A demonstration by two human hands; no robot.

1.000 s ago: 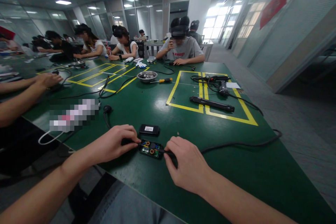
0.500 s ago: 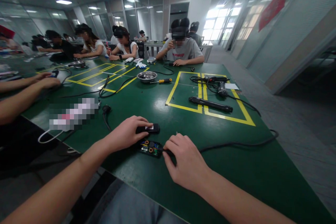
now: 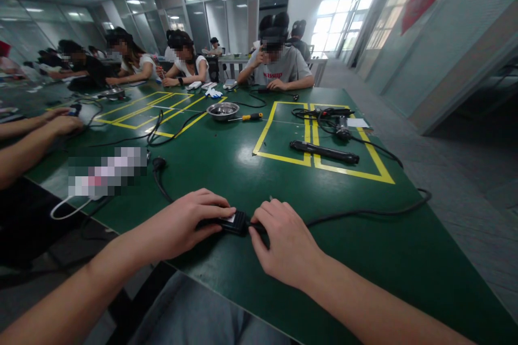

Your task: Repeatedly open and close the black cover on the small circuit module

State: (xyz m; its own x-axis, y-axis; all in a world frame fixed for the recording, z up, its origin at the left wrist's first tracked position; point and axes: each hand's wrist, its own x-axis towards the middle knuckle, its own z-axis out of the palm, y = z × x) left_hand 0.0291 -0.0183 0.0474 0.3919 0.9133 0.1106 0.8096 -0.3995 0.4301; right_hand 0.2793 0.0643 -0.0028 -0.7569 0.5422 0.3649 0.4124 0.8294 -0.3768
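My left hand (image 3: 192, 222) is closed on a black ribbed plastic housing cover (image 3: 236, 223) with a white label, thumb on its near side and fingers on the far side and top. The cover lies over the circuit board, which is hidden now. My right hand (image 3: 285, 240) pinches a black cable (image 3: 360, 214) right where it meets the housing's right end. From behind this hand the cable runs off to the right across the green table (image 3: 364, 269).
A steel bowl (image 3: 223, 111) and a yellow-black screwdriver (image 3: 250, 117) lie farther back. A black rod-shaped tool (image 3: 324, 152) and coiled cables lie on yellow tape at right. A plug (image 3: 159, 164) and power strip (image 3: 121, 168) sit at left. Other people sit around the table.
My left hand has brought the cover toward me and down over the exposed circuit board. My right hand keeps its pinch on the cable. The view has shifted slightly.
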